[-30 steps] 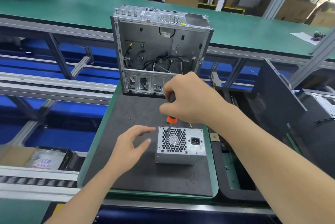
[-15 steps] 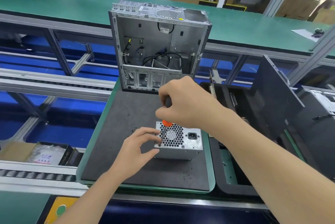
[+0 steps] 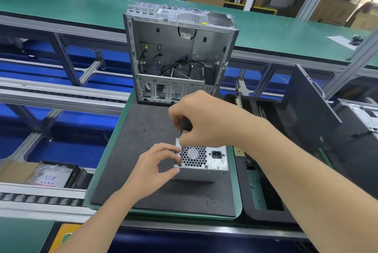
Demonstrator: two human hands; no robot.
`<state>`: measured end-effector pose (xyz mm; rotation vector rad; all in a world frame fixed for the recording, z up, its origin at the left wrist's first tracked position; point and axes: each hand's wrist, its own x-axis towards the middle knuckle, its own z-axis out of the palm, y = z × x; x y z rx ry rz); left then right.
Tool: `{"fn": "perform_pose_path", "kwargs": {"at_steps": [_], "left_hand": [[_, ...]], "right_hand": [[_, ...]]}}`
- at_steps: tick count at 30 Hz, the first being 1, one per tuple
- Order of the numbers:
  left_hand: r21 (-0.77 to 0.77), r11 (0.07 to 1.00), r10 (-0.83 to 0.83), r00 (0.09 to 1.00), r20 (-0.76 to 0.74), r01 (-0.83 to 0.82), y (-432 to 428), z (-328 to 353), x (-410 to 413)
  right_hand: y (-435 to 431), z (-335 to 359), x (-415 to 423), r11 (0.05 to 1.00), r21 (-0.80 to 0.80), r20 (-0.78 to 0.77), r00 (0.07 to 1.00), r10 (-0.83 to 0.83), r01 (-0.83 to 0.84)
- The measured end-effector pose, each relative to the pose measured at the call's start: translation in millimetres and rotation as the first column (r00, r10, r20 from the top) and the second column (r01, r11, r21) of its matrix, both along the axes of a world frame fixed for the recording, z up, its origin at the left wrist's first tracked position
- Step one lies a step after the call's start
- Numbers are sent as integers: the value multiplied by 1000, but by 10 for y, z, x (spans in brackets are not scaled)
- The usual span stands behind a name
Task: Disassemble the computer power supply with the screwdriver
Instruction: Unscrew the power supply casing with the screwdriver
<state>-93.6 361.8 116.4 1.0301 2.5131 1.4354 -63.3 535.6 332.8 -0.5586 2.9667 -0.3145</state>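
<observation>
Head view: the power supply (image 3: 212, 162) stands fan grille up on the dark mat of the worktop (image 3: 143, 130), on the near side of the gutted computer case (image 3: 178, 48). A second ago the left hand (image 3: 151, 167) hovered spread and clear of the box. It has now closed on the near-left corner, thumb against the near side wall and fingers curled over the top edge beside the shaft. The right hand (image 3: 206, 121) is wrapped round the black handle of the screwdriver (image 3: 185, 128). Its tip, which was over the fan grille, has shifted to the screw at that same near-left corner. I cannot tell whether it is seated in the screw head. With the box now braced, this looks like the start of undoing that screw. The casing is not yet open, so the task seems to be at an early stage.
</observation>
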Motion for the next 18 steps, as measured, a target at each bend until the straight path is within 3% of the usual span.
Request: {"fn": "perform_pose_path", "kwargs": {"at_steps": [10, 13, 18], "left_hand": [[27, 994, -110, 994, 20, 109, -38, 43, -69], [140, 974, -200, 967, 159, 179, 0, 151, -114], [181, 942, -327, 896, 301, 283, 94, 301, -187]], "right_hand": [[-77, -89, -4, 998, 55, -31, 999, -33, 35], [-97, -82, -13, 998, 58, -4, 1000, 23, -23], [-68, 35, 0, 975, 108, 93, 979, 183, -193]]}}
